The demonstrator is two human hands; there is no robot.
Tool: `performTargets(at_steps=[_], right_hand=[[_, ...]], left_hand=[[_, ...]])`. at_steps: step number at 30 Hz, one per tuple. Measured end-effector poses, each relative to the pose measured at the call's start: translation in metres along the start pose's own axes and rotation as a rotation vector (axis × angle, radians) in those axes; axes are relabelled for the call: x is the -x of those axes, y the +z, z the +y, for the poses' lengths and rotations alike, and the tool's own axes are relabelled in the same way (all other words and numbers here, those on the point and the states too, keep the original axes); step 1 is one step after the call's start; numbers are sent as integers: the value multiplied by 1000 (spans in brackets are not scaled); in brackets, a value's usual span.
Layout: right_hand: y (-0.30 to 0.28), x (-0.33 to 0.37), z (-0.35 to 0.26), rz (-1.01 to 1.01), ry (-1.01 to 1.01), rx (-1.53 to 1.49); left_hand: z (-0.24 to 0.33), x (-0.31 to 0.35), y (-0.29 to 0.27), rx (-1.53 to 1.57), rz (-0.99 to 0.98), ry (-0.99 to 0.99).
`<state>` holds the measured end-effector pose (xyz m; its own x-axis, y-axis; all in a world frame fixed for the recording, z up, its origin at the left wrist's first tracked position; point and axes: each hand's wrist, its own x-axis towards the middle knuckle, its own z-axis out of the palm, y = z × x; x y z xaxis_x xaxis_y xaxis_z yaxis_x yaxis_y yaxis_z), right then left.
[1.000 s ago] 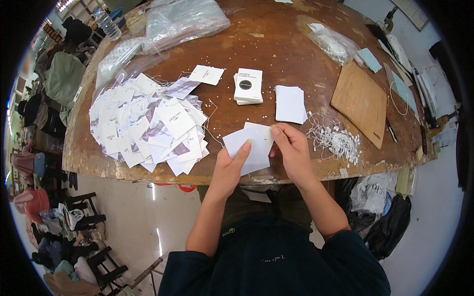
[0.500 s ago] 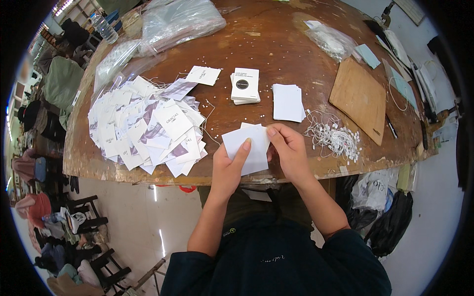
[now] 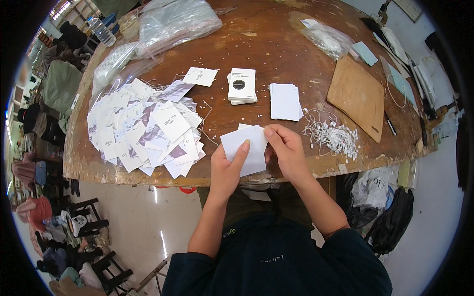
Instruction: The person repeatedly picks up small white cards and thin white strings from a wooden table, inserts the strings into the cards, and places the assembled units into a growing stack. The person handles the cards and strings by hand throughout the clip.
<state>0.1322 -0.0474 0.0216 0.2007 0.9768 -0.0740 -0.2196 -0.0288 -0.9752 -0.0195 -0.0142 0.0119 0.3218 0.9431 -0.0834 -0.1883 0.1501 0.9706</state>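
White cards [image 3: 251, 154] are held over the table's front edge, at least two of them overlapping, blank sides up. My left hand [image 3: 226, 170] is closed on their left side, thumb lying on top. At the upper right corner, my right hand [image 3: 288, 154] pinches with thumb and fingertips; whether a string is between them is too small to tell. Left of the hands spreads a heap of white and purple-grey tags [image 3: 143, 129] with strings. Beyond the hands stand a stack of printed cards [image 3: 242, 85] and a stack of blank white cards [image 3: 285, 102]. White tag strings [image 3: 336, 138] lie tangled right of my right hand.
A wooden board [image 3: 356, 96] lies at the right, with a black pen [image 3: 390, 124] beside it. Clear plastic bags [image 3: 177, 27] and a water bottle [image 3: 101, 32] occupy the far left. A bag of white bits [image 3: 328, 39] sits far right. Small white specks dot the brown table [image 3: 266, 24].
The view has shifted very slightly. Both hands keep the same hold on the white cards.
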Motion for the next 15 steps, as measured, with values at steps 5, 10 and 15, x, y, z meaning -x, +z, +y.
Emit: performTargets(at_steps=[5,10,15], right_hand=[[-17,3,-13,151,-292,476],[-102,-13,-42,394,-604,1303],[-131,-37,-39,95,-634,1467]], left_hand=[[-1,0,-2,-31,68,0],[-2,-2,-7,-17,97,13],[-9,-6,-8,-21,98,20]])
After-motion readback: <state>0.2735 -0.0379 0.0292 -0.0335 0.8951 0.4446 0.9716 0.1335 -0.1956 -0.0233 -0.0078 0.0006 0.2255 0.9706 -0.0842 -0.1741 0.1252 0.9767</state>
